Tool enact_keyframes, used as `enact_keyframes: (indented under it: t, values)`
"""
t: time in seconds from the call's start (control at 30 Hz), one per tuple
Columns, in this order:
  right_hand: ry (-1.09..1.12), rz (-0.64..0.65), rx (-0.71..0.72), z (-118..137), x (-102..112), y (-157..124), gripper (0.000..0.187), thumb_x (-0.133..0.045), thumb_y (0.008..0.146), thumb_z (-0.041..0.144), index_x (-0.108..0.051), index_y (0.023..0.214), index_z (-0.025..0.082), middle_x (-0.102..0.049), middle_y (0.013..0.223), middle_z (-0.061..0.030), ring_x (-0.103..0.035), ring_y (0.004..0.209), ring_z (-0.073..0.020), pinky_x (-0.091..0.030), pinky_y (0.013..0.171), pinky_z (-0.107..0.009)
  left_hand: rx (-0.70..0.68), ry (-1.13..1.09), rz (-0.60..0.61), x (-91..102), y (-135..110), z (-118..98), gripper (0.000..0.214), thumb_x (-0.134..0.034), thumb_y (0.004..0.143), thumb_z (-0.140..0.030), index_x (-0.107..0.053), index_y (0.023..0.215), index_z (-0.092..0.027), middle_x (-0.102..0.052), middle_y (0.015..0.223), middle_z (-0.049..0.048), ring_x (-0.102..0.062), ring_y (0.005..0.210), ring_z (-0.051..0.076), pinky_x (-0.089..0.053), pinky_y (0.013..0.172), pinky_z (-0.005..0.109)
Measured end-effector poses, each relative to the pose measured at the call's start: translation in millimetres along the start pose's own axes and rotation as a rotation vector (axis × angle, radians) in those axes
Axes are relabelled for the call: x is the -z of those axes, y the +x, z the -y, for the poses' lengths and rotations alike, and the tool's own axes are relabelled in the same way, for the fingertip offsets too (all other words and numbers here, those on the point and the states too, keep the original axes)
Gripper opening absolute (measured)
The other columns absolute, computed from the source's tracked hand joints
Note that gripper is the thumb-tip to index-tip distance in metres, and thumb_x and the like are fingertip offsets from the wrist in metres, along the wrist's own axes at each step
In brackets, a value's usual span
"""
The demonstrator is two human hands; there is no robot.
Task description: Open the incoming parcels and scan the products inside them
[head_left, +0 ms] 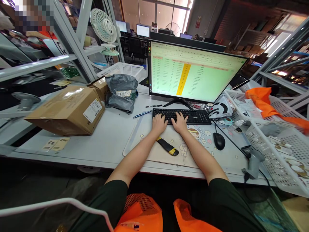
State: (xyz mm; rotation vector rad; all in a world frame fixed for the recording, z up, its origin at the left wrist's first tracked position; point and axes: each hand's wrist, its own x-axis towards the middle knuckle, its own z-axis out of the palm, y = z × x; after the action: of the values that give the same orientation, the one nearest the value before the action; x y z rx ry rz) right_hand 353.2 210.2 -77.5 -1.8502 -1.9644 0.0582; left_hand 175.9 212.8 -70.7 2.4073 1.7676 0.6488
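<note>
head view: both my hands (pixel 159 125) are at the keyboard (pixel 200 119)
my left hand is over its left end, my right hand (pixel 180 124) near its middle, fingers spread and loosely curled, gripping nothing; the keyboard lies in front of the monitor (pixel 193 74), probably so i can type and read together, the mouse (pixel 219 141) sits off to the right, likely for easy reach, and the black-and-yellow cutter (pixel 167 146) lies loose by my left wrist

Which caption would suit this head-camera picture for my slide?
Left fingers and right fingers on a black keyboard, before a monitor showing a spreadsheet.
</note>
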Motion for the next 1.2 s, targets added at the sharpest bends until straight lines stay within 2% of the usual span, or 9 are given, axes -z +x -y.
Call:
enact_keyframes:
  t: [0.07,0.27,0.37,0.47,0.57,0.67,0.8,1.03,1.2]
  values:
    - [-0.011,-0.013,-0.019,0,0,-1,0.063,-0.037,0.108,0.041,-0.041,0.162,0.010,-0.047,0.167,-0.0213,-0.026,0.164,-0.0356,-0.010,0.129,-0.076,0.012,-0.003,-0.003,0.0,2,1,0.046,-0.052,0.106,-0.039,-0.066,0.143,-0.016,-0.057,0.156,0.0165,-0.048,0.143,0.035,-0.042,0.118,0.050]
    - [-0.110,-0.022,-0.174,-3,4,-2,0.061,-0.034,0.110,0.044,-0.050,0.158,0.011,-0.038,0.172,-0.0237,-0.028,0.162,-0.0396,-0.018,0.127,-0.076,0.040,-0.012,-0.012,0.2,4,-1,0.047,-0.057,0.103,-0.037,-0.066,0.144,-0.016,-0.058,0.154,0.0174,-0.049,0.140,0.037,-0.044,0.115,0.050]
    - [-0.145,0.003,-0.287,-17,17,-5,0.065,-0.032,0.110,0.049,-0.050,0.160,0.011,-0.035,0.173,-0.0237,-0.028,0.161,-0.0416,-0.019,0.126,-0.077,0.041,-0.010,-0.013,2.0,3,-3,0.044,-0.055,0.103,-0.034,-0.067,0.142,-0.016,-0.059,0.152,0.0170,-0.051,0.139,0.036,-0.044,0.115,0.050]
    - [-0.181,0.057,-0.382,-43,32,-14,0.070,-0.031,0.110,0.052,-0.045,0.163,0.009,-0.033,0.174,-0.0231,-0.026,0.161,-0.0413,-0.021,0.126,-0.073,0.028,-0.011,-0.010,3.3,1,-4,0.041,-0.053,0.105,-0.034,-0.070,0.137,-0.016,-0.059,0.152,0.0163,-0.050,0.140,0.035,-0.044,0.116,0.049]
    - [-0.227,0.106,-0.351,-66,40,-31,0.070,-0.030,0.110,0.049,-0.040,0.165,0.007,-0.030,0.176,-0.0228,-0.023,0.163,-0.0379,-0.022,0.128,-0.069,0.026,-0.021,-0.009,2.5,0,-4,0.039,-0.053,0.104,-0.034,-0.070,0.135,-0.016,-0.058,0.153,0.0173,-0.049,0.141,0.036,-0.043,0.116,0.050]
    - [-0.248,0.078,-0.317,-75,41,-46,0.070,-0.029,0.110,0.047,-0.038,0.166,0.006,-0.028,0.177,-0.0234,-0.022,0.164,-0.0363,-0.023,0.129,-0.066,0.019,-0.035,-0.007,0.2,-1,-3,0.040,-0.055,0.104,-0.034,-0.069,0.136,-0.016,-0.056,0.156,0.0180,-0.047,0.144,0.037,-0.042,0.118,0.051]
    - [-0.214,-0.013,-0.380,-78,38,-52,0.070,-0.031,0.109,0.046,-0.040,0.164,0.003,-0.034,0.173,-0.0262,-0.027,0.161,-0.0380,-0.025,0.128,-0.064,0.004,-0.042,0.000,-1.2,-3,0,0.044,-0.057,0.102,-0.034,-0.067,0.142,-0.017,-0.055,0.158,0.0174,-0.045,0.147,0.036,-0.042,0.121,0.050]
    - [-0.166,-0.059,-0.431,-77,41,-49,0.070,-0.035,0.108,0.045,-0.042,0.162,0.003,-0.043,0.168,-0.0267,-0.028,0.160,-0.0391,-0.022,0.128,-0.067,-0.003,-0.028,0.002,1.2,-5,0,0.046,-0.057,0.101,-0.033,-0.069,0.141,-0.014,-0.056,0.156,0.0185,-0.047,0.147,0.037,-0.043,0.121,0.051]
    - [-0.165,-0.075,-0.433,-75,43,-52,0.064,-0.034,0.108,0.045,-0.058,0.153,0.006,-0.039,0.170,-0.0247,-0.020,0.163,-0.0413,-0.021,0.126,-0.073,-0.002,-0.029,0.003,0.0,-4,0,0.046,-0.057,0.101,-0.034,-0.069,0.141,-0.014,-0.056,0.157,0.0194,-0.046,0.147,0.037,-0.042,0.122,0.052]
